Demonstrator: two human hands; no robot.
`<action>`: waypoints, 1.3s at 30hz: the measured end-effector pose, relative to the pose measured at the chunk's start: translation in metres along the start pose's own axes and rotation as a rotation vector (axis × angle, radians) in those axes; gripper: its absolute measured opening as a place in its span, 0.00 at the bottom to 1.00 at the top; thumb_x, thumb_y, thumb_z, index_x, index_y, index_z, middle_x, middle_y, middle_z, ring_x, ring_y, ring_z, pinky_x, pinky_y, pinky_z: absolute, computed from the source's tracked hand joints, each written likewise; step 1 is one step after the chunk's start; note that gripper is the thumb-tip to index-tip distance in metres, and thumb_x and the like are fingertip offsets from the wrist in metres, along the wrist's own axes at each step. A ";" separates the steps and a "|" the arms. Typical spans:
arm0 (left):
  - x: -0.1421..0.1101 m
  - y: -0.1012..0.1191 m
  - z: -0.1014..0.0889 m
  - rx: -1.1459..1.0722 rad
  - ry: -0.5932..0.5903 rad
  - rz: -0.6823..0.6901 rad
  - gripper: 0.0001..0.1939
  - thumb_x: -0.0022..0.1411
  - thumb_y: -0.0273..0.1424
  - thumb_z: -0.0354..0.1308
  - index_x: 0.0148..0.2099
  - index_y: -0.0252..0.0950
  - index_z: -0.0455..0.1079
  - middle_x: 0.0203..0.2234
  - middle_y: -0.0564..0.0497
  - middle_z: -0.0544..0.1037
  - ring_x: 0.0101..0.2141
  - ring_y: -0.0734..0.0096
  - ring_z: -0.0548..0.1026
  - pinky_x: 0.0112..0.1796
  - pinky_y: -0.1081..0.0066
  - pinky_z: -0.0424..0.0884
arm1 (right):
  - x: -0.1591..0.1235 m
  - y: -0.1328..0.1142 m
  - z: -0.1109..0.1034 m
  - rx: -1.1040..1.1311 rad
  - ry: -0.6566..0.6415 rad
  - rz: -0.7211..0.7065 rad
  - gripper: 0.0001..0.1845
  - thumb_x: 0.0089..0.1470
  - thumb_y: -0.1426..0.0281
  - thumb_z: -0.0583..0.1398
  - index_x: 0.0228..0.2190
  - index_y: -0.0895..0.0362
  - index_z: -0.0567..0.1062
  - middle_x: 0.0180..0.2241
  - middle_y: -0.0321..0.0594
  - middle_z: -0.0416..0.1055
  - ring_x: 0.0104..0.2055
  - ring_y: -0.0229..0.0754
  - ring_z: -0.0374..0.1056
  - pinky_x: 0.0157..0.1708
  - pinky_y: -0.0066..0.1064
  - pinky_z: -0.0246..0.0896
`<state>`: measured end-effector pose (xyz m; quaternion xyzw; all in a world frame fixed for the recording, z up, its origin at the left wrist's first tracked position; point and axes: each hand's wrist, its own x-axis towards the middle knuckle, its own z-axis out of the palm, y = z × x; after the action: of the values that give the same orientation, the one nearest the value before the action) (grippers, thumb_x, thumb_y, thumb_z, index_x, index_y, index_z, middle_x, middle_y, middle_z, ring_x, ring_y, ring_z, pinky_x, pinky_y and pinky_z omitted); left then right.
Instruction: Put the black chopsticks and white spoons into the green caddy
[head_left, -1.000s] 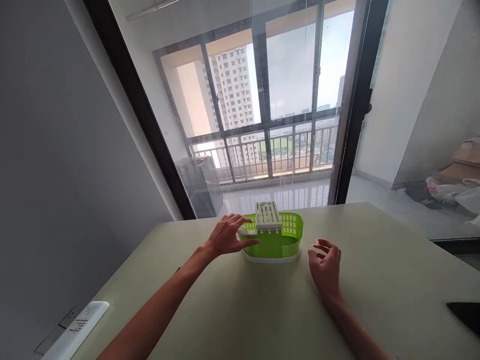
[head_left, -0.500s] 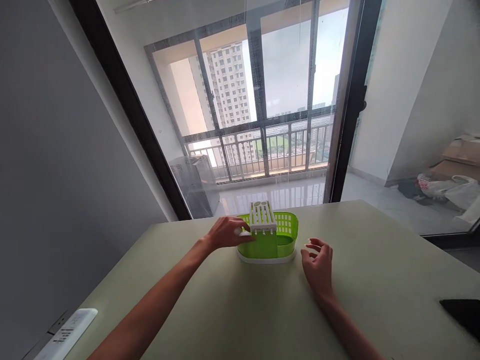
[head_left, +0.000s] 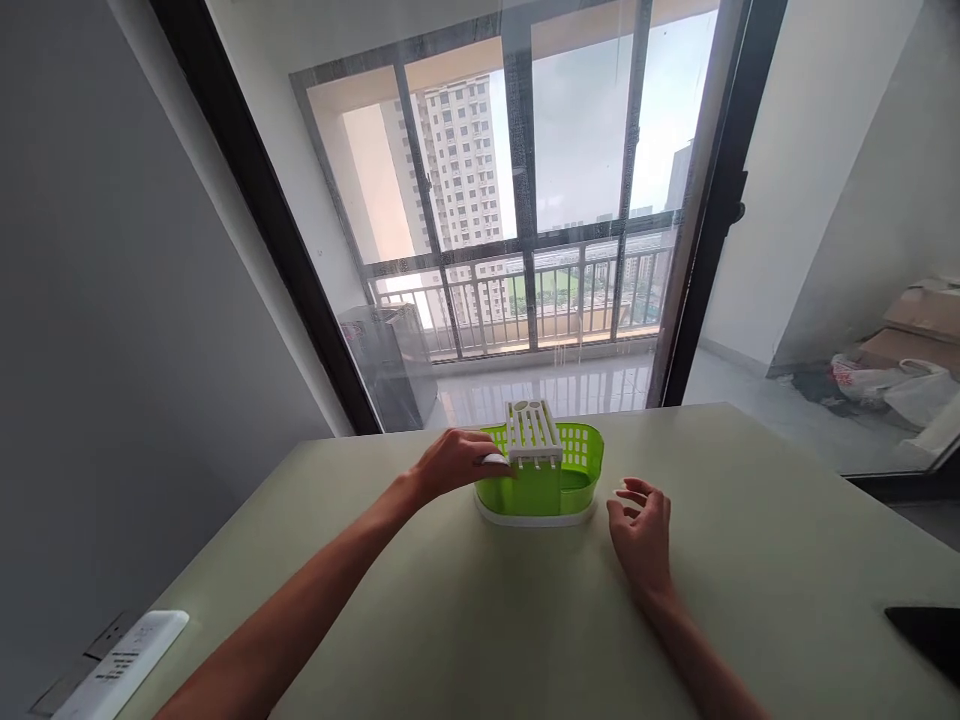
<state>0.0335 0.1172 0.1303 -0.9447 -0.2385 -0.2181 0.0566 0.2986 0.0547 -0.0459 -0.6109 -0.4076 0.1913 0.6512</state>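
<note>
A green slotted plastic basket [head_left: 577, 462] with a white base and a white ribbed insert [head_left: 532, 432] stands on the pale green table [head_left: 750, 560] near its far edge. My left hand [head_left: 457, 462] reaches over the basket's left rim, its fingers closed on a small white object [head_left: 494, 460] that I cannot name. To the right of the basket, my right hand [head_left: 641, 530] rests on the table. Its fingers are loosely curled and apart, holding nothing.
A white remote control [head_left: 120, 668] lies at the table's near left corner. A dark flat object [head_left: 926, 628] sits at the right edge. Behind the table is a glass door to a balcony. Cardboard boxes and bags [head_left: 900, 370] lie on the floor at right.
My left hand's fingers were spread over the basket's left rim and have closed round the small white object. My right hand has stayed beside the basket.
</note>
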 end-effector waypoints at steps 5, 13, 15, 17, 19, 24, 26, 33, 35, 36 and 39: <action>-0.001 0.000 -0.024 -0.060 0.129 -0.003 0.16 0.64 0.45 0.63 0.35 0.37 0.80 0.29 0.49 0.83 0.29 0.72 0.78 0.32 0.74 0.71 | 0.000 0.000 0.000 -0.007 -0.002 -0.001 0.17 0.49 0.64 0.58 0.42 0.54 0.65 0.48 0.45 0.63 0.46 0.48 0.68 0.39 0.40 0.69; -0.028 -0.023 -0.069 -0.285 0.600 -0.947 0.28 0.59 0.55 0.61 0.25 0.34 0.76 0.15 0.53 0.74 0.19 0.72 0.73 0.23 0.73 0.67 | 0.000 0.002 -0.002 -0.014 -0.008 0.009 0.17 0.49 0.64 0.59 0.42 0.54 0.66 0.49 0.46 0.63 0.47 0.49 0.68 0.39 0.40 0.70; -0.048 -0.030 -0.073 -0.468 0.486 -1.066 0.29 0.58 0.57 0.61 0.23 0.35 0.72 0.15 0.52 0.74 0.18 0.72 0.71 0.23 0.72 0.68 | 0.000 0.003 -0.003 -0.012 -0.014 0.014 0.17 0.49 0.64 0.59 0.42 0.54 0.65 0.49 0.46 0.63 0.47 0.49 0.68 0.39 0.40 0.70; -0.072 -0.032 -0.073 -0.601 0.282 -1.158 0.30 0.54 0.59 0.62 0.21 0.36 0.68 0.15 0.52 0.73 0.18 0.72 0.71 0.22 0.71 0.69 | 0.000 0.004 -0.004 -0.010 -0.020 0.023 0.18 0.49 0.64 0.59 0.42 0.54 0.65 0.49 0.46 0.64 0.46 0.48 0.68 0.39 0.40 0.70; -0.098 -0.030 -0.069 -0.637 0.048 -1.242 0.31 0.49 0.61 0.64 0.21 0.37 0.66 0.16 0.51 0.73 0.18 0.70 0.72 0.21 0.71 0.70 | 0.000 0.005 -0.005 -0.011 -0.027 0.030 0.18 0.49 0.65 0.59 0.43 0.54 0.65 0.49 0.46 0.64 0.46 0.48 0.69 0.40 0.40 0.70; -0.146 -0.018 -0.052 -0.471 -0.387 -1.297 0.35 0.45 0.67 0.60 0.19 0.38 0.61 0.15 0.51 0.72 0.17 0.68 0.72 0.18 0.71 0.66 | -0.001 0.010 -0.004 -0.004 -0.038 0.041 0.18 0.48 0.65 0.60 0.42 0.53 0.66 0.48 0.44 0.64 0.46 0.48 0.69 0.40 0.40 0.70; -0.157 -0.016 -0.047 -0.387 -0.492 -1.265 0.36 0.46 0.68 0.57 0.19 0.39 0.60 0.14 0.52 0.70 0.15 0.69 0.70 0.17 0.72 0.63 | -0.001 0.011 -0.004 0.000 -0.039 0.048 0.19 0.48 0.64 0.60 0.42 0.53 0.66 0.47 0.44 0.65 0.46 0.48 0.69 0.40 0.40 0.70; -0.177 -0.010 -0.031 -0.233 -0.599 -1.200 0.35 0.43 0.68 0.55 0.17 0.40 0.58 0.13 0.53 0.67 0.13 0.70 0.66 0.15 0.72 0.58 | 0.000 0.014 -0.003 0.009 -0.034 0.054 0.19 0.48 0.64 0.61 0.43 0.53 0.66 0.46 0.43 0.67 0.46 0.47 0.69 0.40 0.38 0.69; -0.180 -0.007 -0.028 -0.204 -0.596 -1.176 0.34 0.45 0.66 0.55 0.17 0.40 0.57 0.12 0.54 0.64 0.13 0.71 0.66 0.16 0.72 0.56 | 0.001 0.015 -0.003 0.012 -0.036 0.055 0.19 0.48 0.65 0.61 0.43 0.53 0.66 0.45 0.42 0.67 0.46 0.47 0.69 0.40 0.38 0.69; -0.181 -0.005 -0.027 -0.192 -0.596 -1.164 0.33 0.47 0.66 0.54 0.17 0.41 0.57 0.12 0.54 0.64 0.13 0.70 0.66 0.16 0.72 0.55 | 0.001 0.015 -0.003 0.014 -0.037 0.055 0.19 0.48 0.64 0.61 0.43 0.53 0.66 0.45 0.42 0.67 0.46 0.47 0.69 0.40 0.38 0.69; -0.183 -0.001 -0.024 -0.157 -0.595 -1.123 0.32 0.51 0.64 0.52 0.17 0.41 0.57 0.11 0.54 0.63 0.14 0.68 0.67 0.18 0.71 0.54 | 0.001 0.016 -0.002 0.018 -0.038 0.057 0.20 0.47 0.64 0.61 0.43 0.53 0.66 0.44 0.42 0.67 0.46 0.47 0.69 0.39 0.38 0.69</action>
<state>-0.1205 0.0350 0.0719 -0.6972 -0.6860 0.0404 -0.2043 0.3049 0.0570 -0.0609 -0.6128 -0.4004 0.2250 0.6431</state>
